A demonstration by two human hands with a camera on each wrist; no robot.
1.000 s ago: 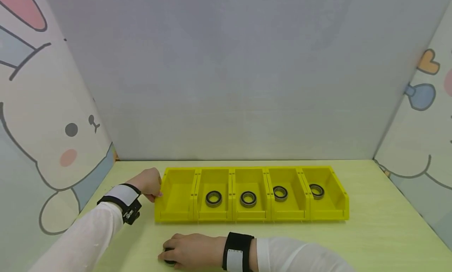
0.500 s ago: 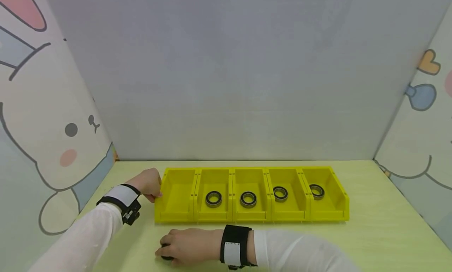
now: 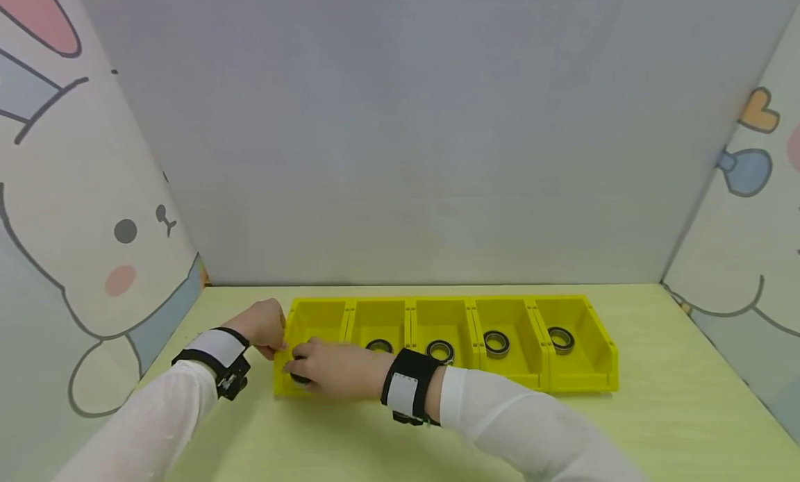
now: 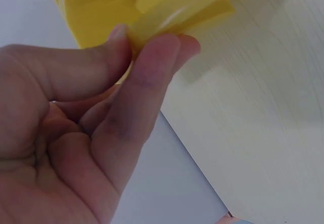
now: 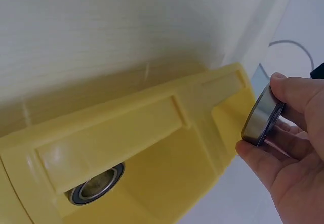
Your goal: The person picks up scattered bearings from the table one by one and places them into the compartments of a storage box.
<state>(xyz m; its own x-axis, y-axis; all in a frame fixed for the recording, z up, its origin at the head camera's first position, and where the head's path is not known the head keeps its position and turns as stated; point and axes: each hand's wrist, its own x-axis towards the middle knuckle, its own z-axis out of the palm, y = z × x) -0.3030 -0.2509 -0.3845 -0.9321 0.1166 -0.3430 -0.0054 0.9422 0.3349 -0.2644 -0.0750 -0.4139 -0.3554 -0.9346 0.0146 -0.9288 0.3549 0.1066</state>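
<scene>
My left hand (image 3: pixel 261 325) pinches the left side wall of the leftmost yellow bin (image 3: pixel 317 317) between thumb and fingers, as the left wrist view shows close up. In my right hand (image 3: pixel 344 368) is a ball bearing (image 5: pixel 264 114), a steel ring with a dark face, gripped at its rim by thumb and fingers. That hand is over the front part of the leftmost bin. The other bins in the row each have one bearing inside: second (image 3: pixel 378 346), third (image 3: pixel 440 351), fourth (image 3: pixel 496 344) and rightmost (image 3: pixel 561 339). My right hand and wrist partly cover the second and third bins.
The joined bins stand on a pale yellow-green table (image 3: pixel 662 399). Behind them rises a grey-white wall panel (image 3: pixel 425 155). Side panels with cartoon drawings (image 3: pixel 125 232) flank the table. Both wrists wear black straps (image 3: pixel 409 388) with small cameras.
My right hand has lifted the bearing from the table in front of the bins and moved it forward over the leftmost bin. The left hand has stayed at the bin's wall.
</scene>
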